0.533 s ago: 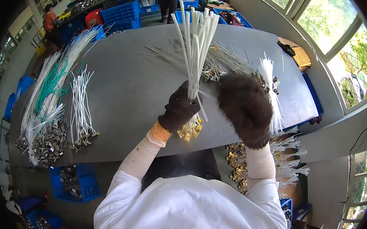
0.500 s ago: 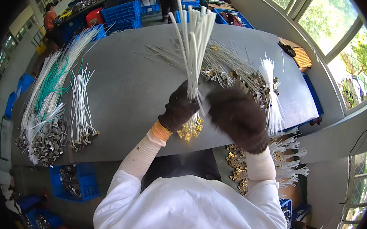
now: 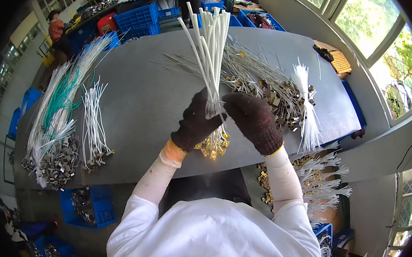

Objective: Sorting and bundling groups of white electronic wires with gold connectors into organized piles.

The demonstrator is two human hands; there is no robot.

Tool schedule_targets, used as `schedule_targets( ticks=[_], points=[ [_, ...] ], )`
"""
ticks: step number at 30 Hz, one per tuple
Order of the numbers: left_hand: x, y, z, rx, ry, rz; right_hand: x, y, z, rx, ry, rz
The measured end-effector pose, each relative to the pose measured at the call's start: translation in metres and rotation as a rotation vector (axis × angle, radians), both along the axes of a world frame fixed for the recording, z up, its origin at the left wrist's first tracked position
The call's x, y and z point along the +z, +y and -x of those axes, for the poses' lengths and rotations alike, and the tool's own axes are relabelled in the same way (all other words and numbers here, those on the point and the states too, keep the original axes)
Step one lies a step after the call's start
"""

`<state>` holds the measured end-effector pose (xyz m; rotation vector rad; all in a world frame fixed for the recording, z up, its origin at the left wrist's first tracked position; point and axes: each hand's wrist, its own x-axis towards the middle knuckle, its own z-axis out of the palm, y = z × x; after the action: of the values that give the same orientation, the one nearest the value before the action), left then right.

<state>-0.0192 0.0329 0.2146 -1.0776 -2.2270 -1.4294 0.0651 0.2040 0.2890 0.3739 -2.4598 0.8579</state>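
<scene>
Upright over the table, a bundle of white wires (image 3: 213, 57) is gripped near its lower part by my left hand (image 3: 194, 123) in a dark knitted glove. Gold-coloured metal ends (image 3: 214, 146) hang below that hand. My right hand (image 3: 256, 120), gloved alike, is at the bundle's right side with its fingertips pinched together. A thin white strand (image 3: 216, 101) crosses the wires and runs to these fingertips; its end is hidden there.
On the grey table (image 3: 136, 95), wires with metal ends (image 3: 56, 158) and a smaller white wire bunch (image 3: 94, 125) lie left. Loose wires (image 3: 266, 87) and a tied bunch of thin white strands (image 3: 306, 107) lie right. Gold-ended bunches (image 3: 322, 179) sit lower right; a blue crate (image 3: 100, 207) stands lower left.
My right hand, blurred before, has moved left and up to the bundle, its fingertips now at the wires. The bundle stays in my left hand, slightly shifted left.
</scene>
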Motion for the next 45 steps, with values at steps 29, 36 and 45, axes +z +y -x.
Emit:
schedule_targets(
  ticks=[29, 36, 45],
  points=[
    [0.048, -0.023, -0.032, 0.161, 0.255, 0.059, -0.012, 0.006, 0.008, 0.112, -0.281, 0.537],
    [0.057, -0.045, -0.037, 0.010, 0.051, 0.050, -0.020, 0.013, 0.012, 0.122, -0.138, 0.470],
    [0.057, -0.049, -0.053, 0.122, 0.216, 0.049, -0.014, 0.014, 0.025, -0.083, -0.057, 0.250]
  ],
)
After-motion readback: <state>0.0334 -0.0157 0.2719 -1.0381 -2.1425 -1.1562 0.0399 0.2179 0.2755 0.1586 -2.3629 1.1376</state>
